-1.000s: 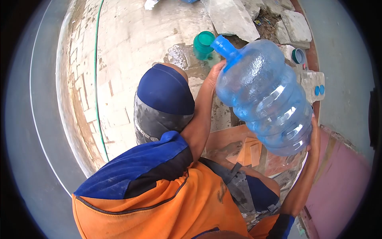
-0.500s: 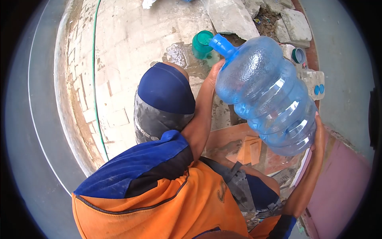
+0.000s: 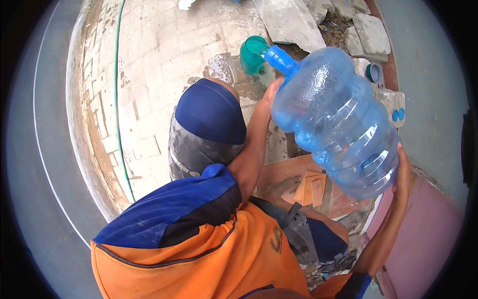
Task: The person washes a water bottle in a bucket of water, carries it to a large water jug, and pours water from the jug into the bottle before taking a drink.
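A large ribbed blue water jug [image 3: 333, 119] is held tilted, its neck pointing to the upper left and down. My left hand [image 3: 271, 93] grips it beneath the shoulder near the neck, with most fingers hidden behind the plastic. My right hand [image 3: 403, 169] holds the base from the right side, fingers laid along the bottom edge. The jug's mouth is at the rim of a green translucent jar [image 3: 252, 62] standing on the paving, and clear water seems to run into it.
Wet paving [image 3: 223, 69] lies left of the jar. Broken concrete slabs [image 3: 291, 22] are behind it. On the right are a round green-rimmed lid [image 3: 373, 73] and two blue caps [image 3: 398, 114] on a block. A green hose [image 3: 116, 99] runs along the left. Orange tile pieces [image 3: 311, 188] lie below the jug.
The jug's base has shifted slightly down and right along with my right hand. The jar leans or sits slightly differently, and water shows more clearly at the jug's mouth.
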